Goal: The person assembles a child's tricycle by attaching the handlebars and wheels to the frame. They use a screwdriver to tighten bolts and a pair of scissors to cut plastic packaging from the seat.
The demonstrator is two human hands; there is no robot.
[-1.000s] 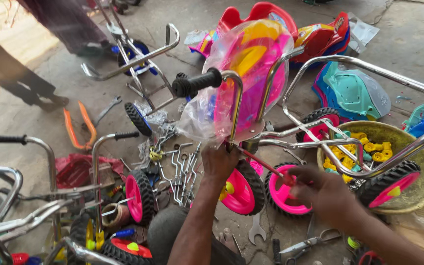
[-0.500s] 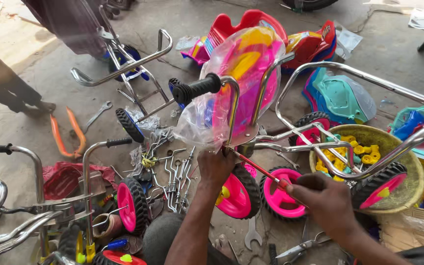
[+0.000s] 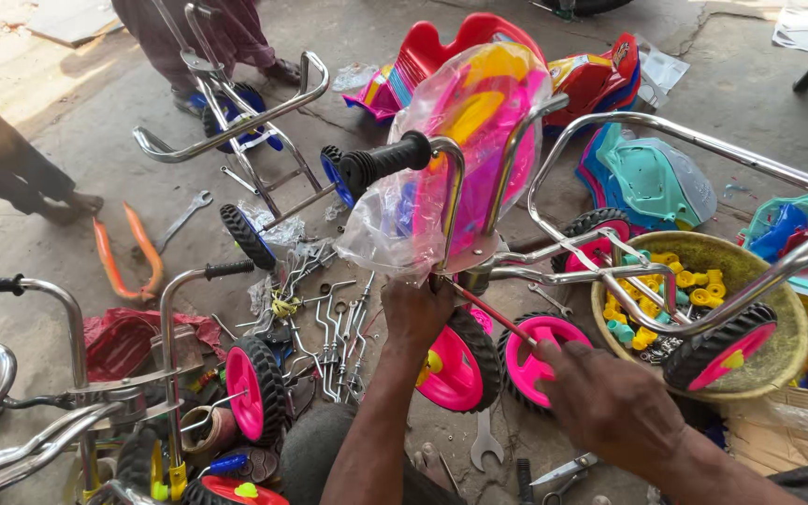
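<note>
A child's tricycle stands in front of me, with a chrome frame [image 3: 554, 271], pink wheels [image 3: 455, 360] and a pink and yellow seat wrapped in clear plastic [image 3: 465, 131]. My left hand [image 3: 415, 309] grips the frame just below the handlebar stem, beside the front wheel. My right hand [image 3: 610, 397] holds the handle of a red screwdriver [image 3: 493, 313], whose shaft slants up to the joint under my left hand. A black rubber grip [image 3: 381, 164] sticks out on the handlebar's left end.
A round basket [image 3: 778, 365] of yellow and teal plastic parts sits at right. Loose bolts and rods [image 3: 329, 313] and spanners [image 3: 483, 449] lie on the concrete floor. More chrome frames [image 3: 236, 122] and pink wheels [image 3: 250, 388] stand left. People's legs [image 3: 11, 173] show at top left.
Both hands stay on the tricycle with the screwdriver at the same joint. The view has shifted slightly downward; the people at top left have stepped a little.
</note>
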